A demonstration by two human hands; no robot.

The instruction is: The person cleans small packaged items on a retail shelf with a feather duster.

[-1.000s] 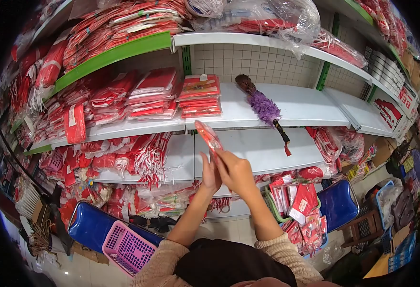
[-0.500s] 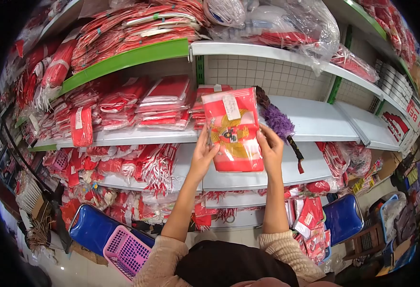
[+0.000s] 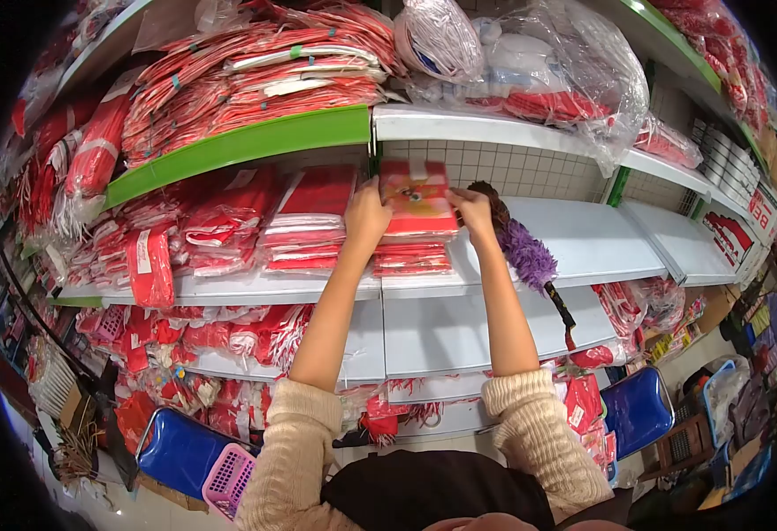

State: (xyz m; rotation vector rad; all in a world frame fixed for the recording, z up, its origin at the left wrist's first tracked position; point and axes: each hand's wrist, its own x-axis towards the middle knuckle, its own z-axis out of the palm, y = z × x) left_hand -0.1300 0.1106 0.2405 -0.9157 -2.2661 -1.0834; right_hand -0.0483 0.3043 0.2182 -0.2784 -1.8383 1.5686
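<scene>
A red packet with a gold emblem (image 3: 417, 196), in clear plastic, lies on top of a stack of red and white packets (image 3: 413, 258) on the middle shelf. My left hand (image 3: 368, 215) is closed on its left edge, and my right hand (image 3: 474, 212) pinches its right edge. Just left of my left hand is another stack of red packets (image 3: 316, 195). A purple feather duster (image 3: 526, 255) with a dark handle lies to the right of my right hand.
The upper shelf edge (image 3: 247, 142) runs above my hands, with piled red bundles (image 3: 264, 75) and plastic bags (image 3: 530, 62) on it. Below stand blue chairs (image 3: 638, 409) and a pink basket (image 3: 227, 478). Boxes (image 3: 742, 221) are at the far right.
Both hands have moved forward with the emblem packet, from in front of the shelf onto the stack. The packet now lies flatter and farther away, and the view has shifted slightly.
</scene>
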